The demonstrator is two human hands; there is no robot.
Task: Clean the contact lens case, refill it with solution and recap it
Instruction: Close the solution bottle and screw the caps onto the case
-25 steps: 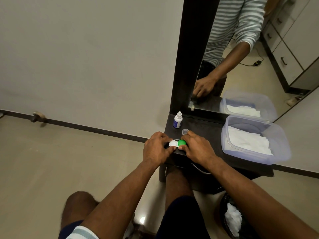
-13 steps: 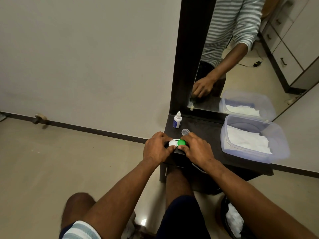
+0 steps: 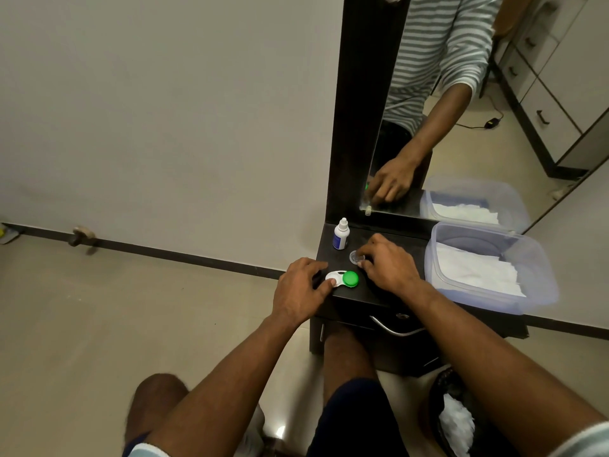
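Lens case [image 3: 341, 280] sits at the near left corner of the dark dresser top [image 3: 389, 293], flat, w/ the green cap [image 3: 350, 279] already on its right well; the left well looks white, can't tell if that is a cap or the bare well. Left hand [image 3: 301, 290] lies over the case's left end, fingers loosely curled, thumb tip pressing the white end down: pinning it, not gripping. Right hand [image 3: 385, 263] is just beyond the case, fingertips closing around the clear cap [image 3: 356, 257] that lies on the top between the case and the solution bottle [image 3: 341, 234]; whether it is actually pinched yet, can't tell. Step in hand, prob: fetch the clear cap & fit it on the left well. To do it well: keep the thumb on the case so it doesn't skid off the near edge, take the cap by its rim only, inside facing down, set it square on the thread before twisting, stop when snug so no solution slops. Tub of tissues [image 3: 474, 275] at far right stays handy for drips.
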